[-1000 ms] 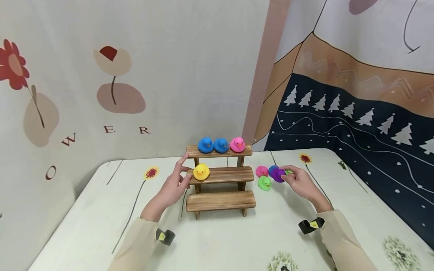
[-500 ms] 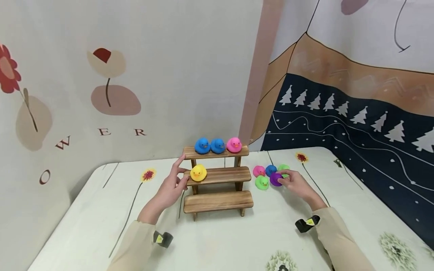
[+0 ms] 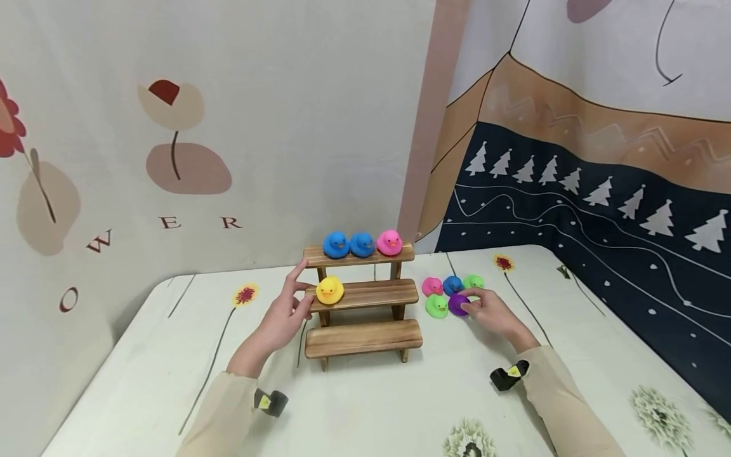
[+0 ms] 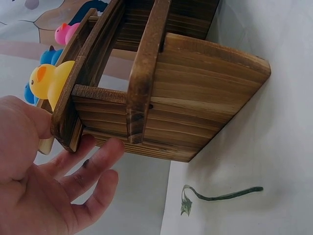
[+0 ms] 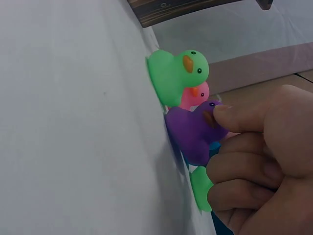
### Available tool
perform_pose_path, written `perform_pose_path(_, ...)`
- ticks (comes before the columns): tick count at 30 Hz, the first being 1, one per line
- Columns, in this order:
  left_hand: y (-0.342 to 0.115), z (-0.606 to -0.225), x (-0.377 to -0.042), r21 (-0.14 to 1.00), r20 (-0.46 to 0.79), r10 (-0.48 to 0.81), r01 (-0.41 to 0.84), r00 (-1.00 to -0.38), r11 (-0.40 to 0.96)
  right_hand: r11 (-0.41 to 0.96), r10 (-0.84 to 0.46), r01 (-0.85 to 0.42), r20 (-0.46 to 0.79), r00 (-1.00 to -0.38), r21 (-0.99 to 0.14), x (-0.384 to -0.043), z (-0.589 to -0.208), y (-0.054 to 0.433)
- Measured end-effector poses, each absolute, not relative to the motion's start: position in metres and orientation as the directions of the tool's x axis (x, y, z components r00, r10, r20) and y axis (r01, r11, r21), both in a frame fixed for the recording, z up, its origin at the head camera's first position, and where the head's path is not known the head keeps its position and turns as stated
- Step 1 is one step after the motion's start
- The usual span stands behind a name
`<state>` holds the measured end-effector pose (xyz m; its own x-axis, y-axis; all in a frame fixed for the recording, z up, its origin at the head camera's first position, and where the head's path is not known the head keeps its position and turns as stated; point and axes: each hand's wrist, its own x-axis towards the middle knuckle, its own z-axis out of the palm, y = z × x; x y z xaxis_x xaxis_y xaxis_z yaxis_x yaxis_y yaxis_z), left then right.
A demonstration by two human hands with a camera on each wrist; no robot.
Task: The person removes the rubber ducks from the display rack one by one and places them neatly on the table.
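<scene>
My right hand pinches a purple rubber duck by its head, between thumb and fingers. The duck is low over the table, right beside a light green duck. At the left end of a three-tier wooden display stand, my left hand holds the edge. Its thumb lies at the middle tier and its index finger reaches up to the top tier. A yellow duck sits on the middle tier near that thumb. Along the top tier stand two blue ducks and a pink duck.
Behind the purple duck, a pink duck, a blue duck and another green duck stand close together on the table, right of the stand. A white flower-print cloth covers the table, and printed curtains hang behind it.
The purple duck has come down and left in my right hand, from in front of the blue and green ducks to beside the front green duck. My left hand keeps its place.
</scene>
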<state>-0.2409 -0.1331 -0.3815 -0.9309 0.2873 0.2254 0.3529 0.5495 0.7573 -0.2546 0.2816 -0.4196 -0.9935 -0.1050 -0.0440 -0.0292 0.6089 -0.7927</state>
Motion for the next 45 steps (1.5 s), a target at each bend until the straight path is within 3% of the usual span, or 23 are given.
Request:
perform_pose_path(19, -0.134, -0.382, -0.242, 0.747, 0.238, 0.299, 0.371, -0.924, 0.552, 0.629, -0.086, 0.045, -0.127, -0.988, -0.776, -0.253, -0.413, 0.283)
perform_pose_path(32, -0.131, -0.382, -0.243, 0.767, 0.217, 0.3, 0.352, -0.929, 0.536, 0.592, -0.115, -0.117, 0.061, -0.992, -0.797, -0.247, -0.392, 0.254)
perform_pose_path(45, -0.136, -0.381, -0.241, 0.754, 0.204, 0.299, 0.345, -0.932, 0.559, 0.422, -0.312, -0.365, 0.245, -0.918, -0.83, -0.243, -0.374, 0.21)
